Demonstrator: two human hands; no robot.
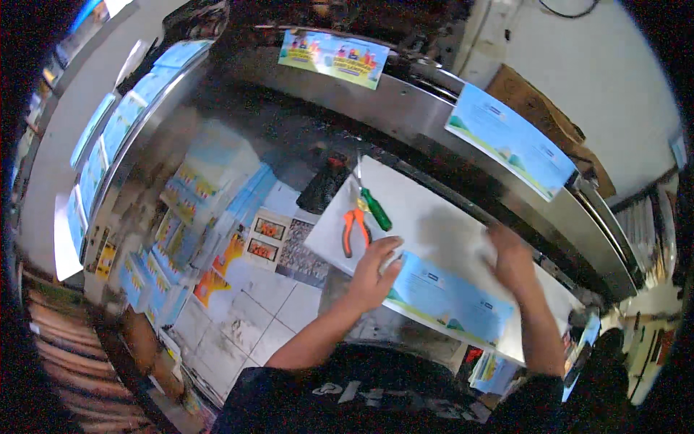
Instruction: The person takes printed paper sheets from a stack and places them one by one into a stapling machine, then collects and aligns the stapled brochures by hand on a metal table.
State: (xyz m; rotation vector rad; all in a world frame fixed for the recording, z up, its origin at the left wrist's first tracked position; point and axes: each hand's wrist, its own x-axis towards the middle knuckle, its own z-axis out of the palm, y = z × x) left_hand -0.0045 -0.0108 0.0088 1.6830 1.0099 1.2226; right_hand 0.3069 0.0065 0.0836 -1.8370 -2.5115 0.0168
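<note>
Pliers (349,230) and screwdriver (377,210) lie on the board (419,206) — left of and behind the sheet (450,298).

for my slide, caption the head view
Left hand at the edge of a light-blue printed sheet, blurred right hand over a flat white surface bearing orange-handled pliers and green-handled screwdriver.

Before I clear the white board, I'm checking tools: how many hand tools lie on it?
2: orange-handled pliers near the left hand, and a green-handled screwdriver beyond and right of them. More could hide under the blue sheet.
</note>
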